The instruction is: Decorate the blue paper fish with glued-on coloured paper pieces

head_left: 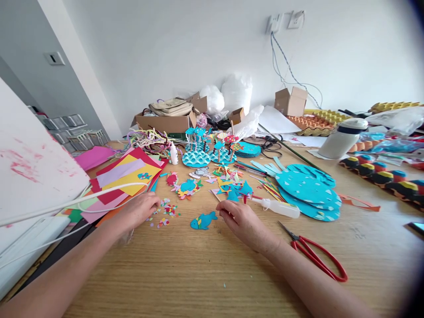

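Note:
A blue paper fish (pixel 203 220) with a yellow-green band lies flat on the wooden table (pixel 185 274) between my hands. My right hand (pixel 236 217) is just right of its tail, fingers pinched round a thin stick (pixel 215 195) that points up and left. My left hand (pixel 143 208) rests at the left edge of a scatter of small coloured paper dots (pixel 168 210); its fingers are bent together, and whatever they may hold is too small to make out. A glue bottle (pixel 281 207) lies on its side beyond my right hand.
Red-handled scissors (pixel 318 256) lie right of my right forearm. Blue paper discs (pixel 308 190), coloured sheets (pixel 122 176), a white glue bottle (pixel 174 154) and blue fish stands (pixel 196 157) stand or lie further back. A white cable (pixel 82 194) crosses at left.

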`<state>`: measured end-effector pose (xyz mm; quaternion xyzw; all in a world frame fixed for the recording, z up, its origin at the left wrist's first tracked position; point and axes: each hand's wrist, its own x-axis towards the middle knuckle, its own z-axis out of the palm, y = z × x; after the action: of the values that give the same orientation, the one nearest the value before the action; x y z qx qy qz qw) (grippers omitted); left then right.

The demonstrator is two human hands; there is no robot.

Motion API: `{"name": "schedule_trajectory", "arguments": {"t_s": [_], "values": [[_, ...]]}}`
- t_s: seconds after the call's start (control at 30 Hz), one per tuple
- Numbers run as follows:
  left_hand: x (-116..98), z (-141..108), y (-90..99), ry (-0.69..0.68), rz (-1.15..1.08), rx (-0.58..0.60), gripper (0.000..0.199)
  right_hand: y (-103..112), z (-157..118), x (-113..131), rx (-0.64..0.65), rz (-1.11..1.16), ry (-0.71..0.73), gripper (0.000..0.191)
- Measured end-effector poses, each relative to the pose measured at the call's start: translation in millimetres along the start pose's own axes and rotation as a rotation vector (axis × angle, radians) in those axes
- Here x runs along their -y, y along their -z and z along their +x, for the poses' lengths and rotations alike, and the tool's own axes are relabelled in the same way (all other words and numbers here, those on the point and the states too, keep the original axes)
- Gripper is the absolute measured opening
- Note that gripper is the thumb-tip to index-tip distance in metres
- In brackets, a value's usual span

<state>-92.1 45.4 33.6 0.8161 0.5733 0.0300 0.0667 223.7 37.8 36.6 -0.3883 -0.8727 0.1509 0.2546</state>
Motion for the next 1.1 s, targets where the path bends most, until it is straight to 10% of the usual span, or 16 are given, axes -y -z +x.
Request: {"name": "schedule_trajectory", "arguments": {"t_s": [1.1], "values": [[-5.0, 7.5, 4.7, 0.004, 0.030, 0.120, 0.011, -2.0, -1.7, -5.7, 0.023, 0.014, -0.006, 0.017]]}}
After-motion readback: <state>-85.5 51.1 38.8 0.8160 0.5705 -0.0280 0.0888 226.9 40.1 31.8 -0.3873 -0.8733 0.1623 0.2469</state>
